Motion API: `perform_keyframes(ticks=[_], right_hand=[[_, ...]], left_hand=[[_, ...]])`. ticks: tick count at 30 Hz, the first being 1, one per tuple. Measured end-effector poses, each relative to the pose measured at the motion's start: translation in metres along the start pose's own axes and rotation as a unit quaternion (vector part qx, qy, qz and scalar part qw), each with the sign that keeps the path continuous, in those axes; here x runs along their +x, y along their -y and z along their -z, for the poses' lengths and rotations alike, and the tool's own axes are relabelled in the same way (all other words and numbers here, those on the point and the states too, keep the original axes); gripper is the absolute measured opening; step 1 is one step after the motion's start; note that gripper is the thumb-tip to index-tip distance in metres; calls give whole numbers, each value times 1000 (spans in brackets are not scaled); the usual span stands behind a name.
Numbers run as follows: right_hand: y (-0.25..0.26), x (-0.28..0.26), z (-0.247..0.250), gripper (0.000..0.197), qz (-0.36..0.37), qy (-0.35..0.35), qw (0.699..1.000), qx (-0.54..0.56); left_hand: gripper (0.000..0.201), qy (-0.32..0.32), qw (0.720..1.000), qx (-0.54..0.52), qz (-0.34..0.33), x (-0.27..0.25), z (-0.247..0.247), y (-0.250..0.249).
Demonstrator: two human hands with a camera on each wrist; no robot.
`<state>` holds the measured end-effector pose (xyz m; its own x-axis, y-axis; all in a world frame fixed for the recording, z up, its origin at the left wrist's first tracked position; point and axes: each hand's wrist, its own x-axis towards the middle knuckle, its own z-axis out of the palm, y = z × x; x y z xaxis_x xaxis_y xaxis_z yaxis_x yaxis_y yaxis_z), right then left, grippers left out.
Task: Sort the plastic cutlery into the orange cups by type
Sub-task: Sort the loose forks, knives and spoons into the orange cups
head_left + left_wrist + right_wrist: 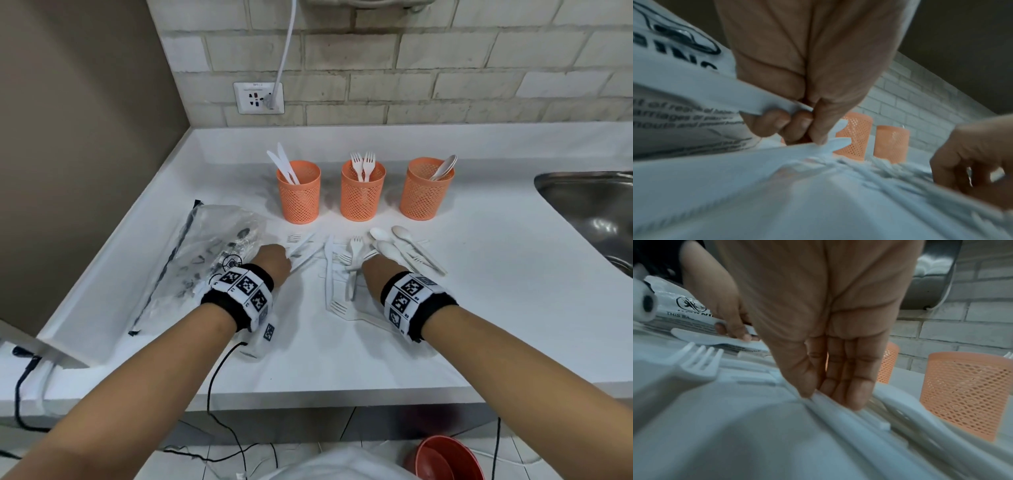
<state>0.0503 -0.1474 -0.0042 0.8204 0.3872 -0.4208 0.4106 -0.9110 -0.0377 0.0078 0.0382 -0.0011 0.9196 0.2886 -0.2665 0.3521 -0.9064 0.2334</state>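
Three orange mesh cups stand in a row: the left cup has knives, the middle cup forks, the right cup spoons. White loose cutlery lies scattered in front of them on the counter, with spoons at the right. My left hand is at the pile's left edge. Its fingers curl round a white knife. My right hand is on the pile's middle. Its thumb and straight fingertips pinch a white handle; I cannot tell its type.
A clear printed plastic bag lies left of the pile, partly under my left wrist. A steel sink is sunk in the counter at the right. A brick wall with a socket stands behind the cups. A red bowl sits below the counter edge.
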Motion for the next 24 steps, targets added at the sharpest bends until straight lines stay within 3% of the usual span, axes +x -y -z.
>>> perform_keyframes(ticks=[2,7,11,17,20,24], right_hand=[[-1,-1,0,30,2,-10,1000,12],[-3,-2,-14,52,39,-149,987,-46],[-1,-8,-6,35,22,-92,995,-9],[-4,-20,-6,30,-2,-81,995,-49],[-11,-26,-3,31,-27,-107,994,-16],[-8,-25,8,30,-15,-186,977,102]], left_hand=[[35,-32,998,-47,-7,1,6,0],[29,-99,971,-214,-36,1,14,1],[18,-98,951,-292,-36,-3,14,-4],[6,-96,943,-316,-46,-9,9,-8],[16,-123,930,-339,-74,-11,11,-8],[2,-124,898,-413,-82,-14,14,-14]])
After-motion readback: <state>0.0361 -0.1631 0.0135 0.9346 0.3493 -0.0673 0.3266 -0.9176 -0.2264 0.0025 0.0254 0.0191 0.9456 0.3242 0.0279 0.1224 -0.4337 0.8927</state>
